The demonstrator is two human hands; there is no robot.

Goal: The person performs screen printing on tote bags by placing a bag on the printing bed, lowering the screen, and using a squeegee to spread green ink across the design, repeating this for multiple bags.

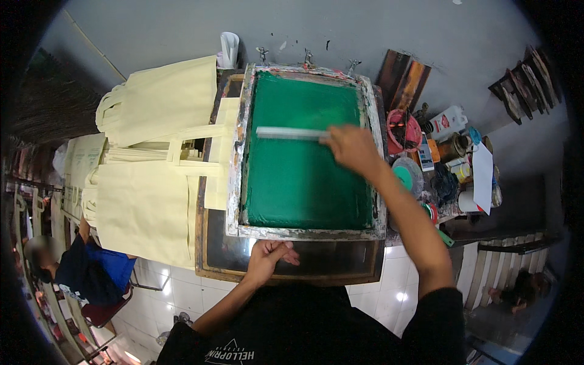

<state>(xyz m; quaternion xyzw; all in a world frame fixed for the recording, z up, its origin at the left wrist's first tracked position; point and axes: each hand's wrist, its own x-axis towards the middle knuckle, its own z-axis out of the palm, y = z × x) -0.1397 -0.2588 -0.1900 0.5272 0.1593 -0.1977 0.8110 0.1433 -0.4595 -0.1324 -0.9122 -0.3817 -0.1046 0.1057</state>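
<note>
My right hand grips the right end of a pale squeegee, which lies crosswise over the green screen. Slight motion blur shows on this hand. The screen printing frame has worn, paint-smeared edges around mesh coated in green ink. At the frame's near edge, my left hand is loosely closed, its fingers curled with nothing visible in them. Cream fabric from a tote bag sticks out on the left from beneath the frame, its handles lying toward the stack.
Stacks of cream tote bags fill the left side. Hinge clamps line the frame's far edge. On the right stand a pink bucket, a white jug and several tins. A dark framed board lies underneath. Another person sits at left.
</note>
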